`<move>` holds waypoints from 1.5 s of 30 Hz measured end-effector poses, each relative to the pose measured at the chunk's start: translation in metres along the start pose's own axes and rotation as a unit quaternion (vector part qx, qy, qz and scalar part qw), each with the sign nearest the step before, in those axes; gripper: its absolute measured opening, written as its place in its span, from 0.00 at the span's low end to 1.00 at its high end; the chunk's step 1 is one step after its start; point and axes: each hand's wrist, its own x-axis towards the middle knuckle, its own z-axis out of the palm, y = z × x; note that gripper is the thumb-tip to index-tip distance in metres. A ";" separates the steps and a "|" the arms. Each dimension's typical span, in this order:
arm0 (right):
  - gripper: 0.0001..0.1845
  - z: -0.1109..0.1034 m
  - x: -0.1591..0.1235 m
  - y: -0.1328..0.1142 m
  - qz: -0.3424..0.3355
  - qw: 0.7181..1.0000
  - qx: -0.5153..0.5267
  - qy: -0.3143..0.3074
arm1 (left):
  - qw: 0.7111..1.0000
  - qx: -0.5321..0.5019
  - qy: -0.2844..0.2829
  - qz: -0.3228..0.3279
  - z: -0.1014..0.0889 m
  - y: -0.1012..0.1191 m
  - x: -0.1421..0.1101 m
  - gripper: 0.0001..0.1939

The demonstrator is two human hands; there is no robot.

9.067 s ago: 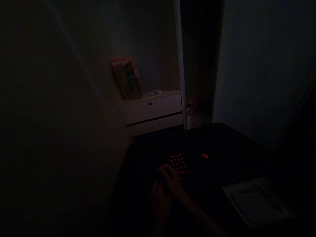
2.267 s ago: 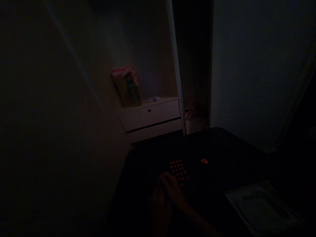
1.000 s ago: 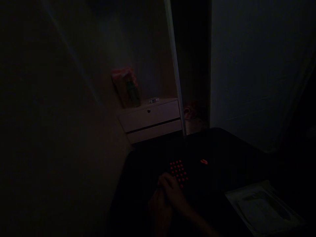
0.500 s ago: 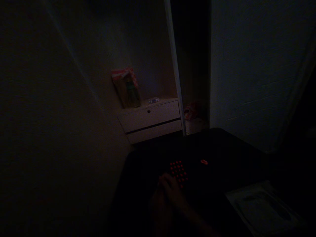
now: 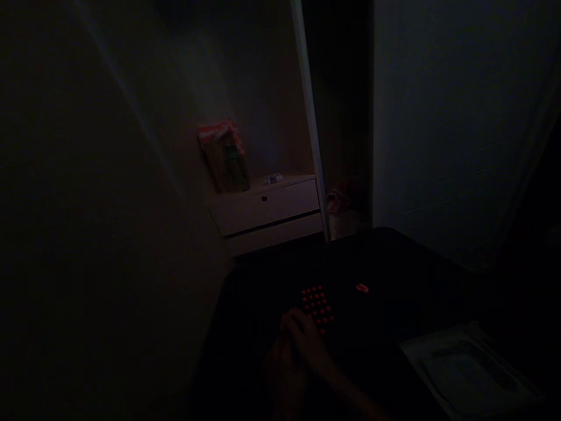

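Observation:
The scene is very dim. My left hand (image 5: 283,359) and my right hand (image 5: 304,336) are close together over the dark table (image 5: 407,263), with fingers bent inward. Whatever lies between them, if anything, is hidden by the fingers and the dark. Just beyond my right hand, several small red dots (image 5: 318,301) are laid out in rows on the table. A small orange-red oval object (image 5: 362,288) lies to the right of the dots, apart from both hands.
A pale flat sheet or packet (image 5: 464,368) lies at the table's right front. Behind stands a light drawer unit (image 5: 272,207) bearing a red-topped bag (image 5: 223,155) and a small shiny item (image 5: 274,179). A pale panel (image 5: 438,134) rises at the right.
Compared with the oldest frame, the whole view has shifted so things sit slightly lower. My hands stay together in nearly the same place; the red dots and orange-red object stay put.

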 end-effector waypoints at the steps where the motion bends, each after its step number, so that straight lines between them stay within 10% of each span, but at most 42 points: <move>1: 0.16 0.000 0.000 0.000 0.000 1.000 0.001 0.002 | 1.000 0.000 0.000 0.002 0.000 0.000 0.000 0.18; 45: 0.15 0.000 0.000 0.002 0.002 1.000 0.000 0.005 | 0.998 0.007 0.049 0.026 -0.002 0.008 -0.002 0.16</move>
